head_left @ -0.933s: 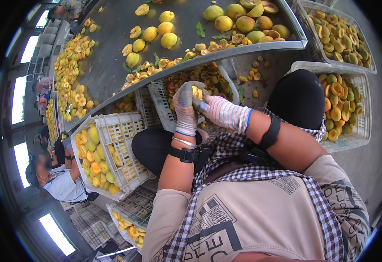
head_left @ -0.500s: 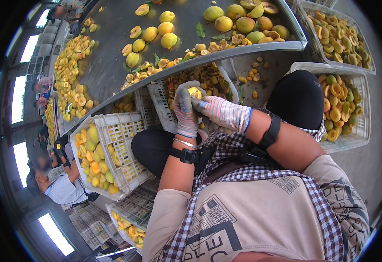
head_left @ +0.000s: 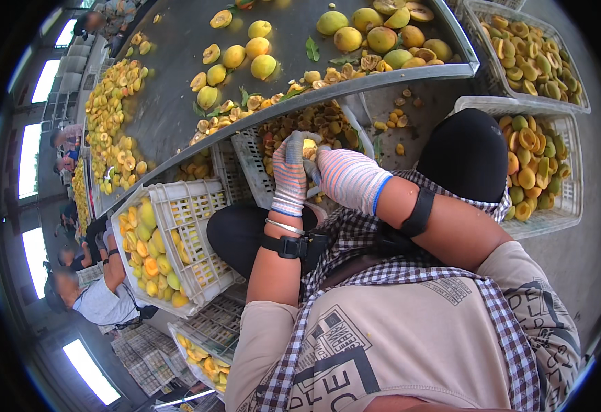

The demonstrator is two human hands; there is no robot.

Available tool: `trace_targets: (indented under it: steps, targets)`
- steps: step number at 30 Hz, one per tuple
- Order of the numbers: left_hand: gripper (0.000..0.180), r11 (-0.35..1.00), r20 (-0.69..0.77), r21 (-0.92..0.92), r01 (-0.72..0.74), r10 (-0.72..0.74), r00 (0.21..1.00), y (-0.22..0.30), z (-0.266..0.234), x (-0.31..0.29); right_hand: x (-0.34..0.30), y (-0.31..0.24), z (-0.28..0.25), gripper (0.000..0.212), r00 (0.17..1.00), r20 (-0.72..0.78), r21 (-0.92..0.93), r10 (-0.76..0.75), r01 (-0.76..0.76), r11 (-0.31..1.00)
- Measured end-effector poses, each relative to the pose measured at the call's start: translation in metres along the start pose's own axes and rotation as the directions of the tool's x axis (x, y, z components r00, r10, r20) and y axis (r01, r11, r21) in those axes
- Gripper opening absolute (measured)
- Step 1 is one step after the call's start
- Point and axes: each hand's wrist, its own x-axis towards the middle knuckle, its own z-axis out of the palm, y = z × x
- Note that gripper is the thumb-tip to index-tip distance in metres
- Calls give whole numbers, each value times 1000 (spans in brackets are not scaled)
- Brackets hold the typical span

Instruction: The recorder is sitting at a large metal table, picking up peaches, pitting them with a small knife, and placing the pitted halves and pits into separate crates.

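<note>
Both my hands wear striped knit gloves with grey palms and meet just below the table's near edge. My left hand [head_left: 290, 168] is closed round a yellow peach [head_left: 309, 145], whose pale yellow flesh shows between the fingers. Against the lower side of that peach, the fingers of my right hand [head_left: 347, 175] are bent and pressed together; whatever they hold is hidden. Below and beyond my hands, a crate [head_left: 247, 154] contains many small brownish-yellow fruit scraps.
A metal-rimmed table [head_left: 383, 77] carries whole and halved peaches, leaves and scraps. Peach-filled crates stand at my left [head_left: 197, 237] and right [head_left: 570, 199], with another crate [head_left: 584, 108] farther right. Scraps [head_left: 397, 118] lie on the floor. Other people [head_left: 105, 299] work at far left.
My right hand has turned, its back now facing up more, and its fingers have shifted lower on the peach. My left hand still grips it in nearly the same place.
</note>
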Motion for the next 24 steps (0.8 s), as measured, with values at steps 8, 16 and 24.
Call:
trace_targets:
  steps: [8,16,24]
  targets:
    - [33,929,-88,-167,329,-347,934,2,-2,-6,3,-4,11,38,996,-37,-93,80,-83,992]
    - [32,999,9,41,-14,14,1000,-14,-10,-14,28,12,32,36,984,148,41,-100,95,995]
    - [23,968,124,138,211,-228,966,-25,-27,-3,8,-5,12,53,988,119,-160,96,-76,984]
